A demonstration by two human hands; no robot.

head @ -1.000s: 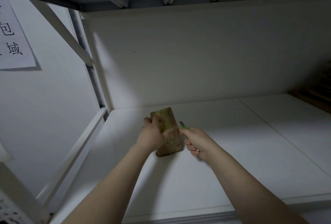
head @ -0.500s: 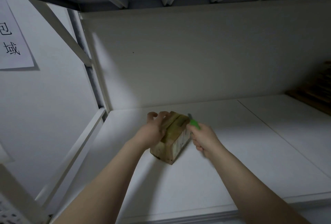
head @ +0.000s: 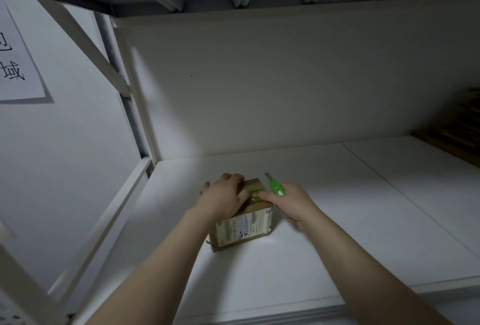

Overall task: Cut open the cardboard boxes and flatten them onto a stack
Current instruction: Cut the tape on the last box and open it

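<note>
1. The small brown box (head: 255, 186) stands on the white shelf (head: 337, 223), its label (head: 249, 223) facing the person.
2. The left hand (head: 223, 198) lies on top of the box, fingers curled over its far edge, holding it.
3. The right hand (head: 293, 202), just right of the box, grips a green knife (head: 275, 188). One finger touches the box top.
</note>
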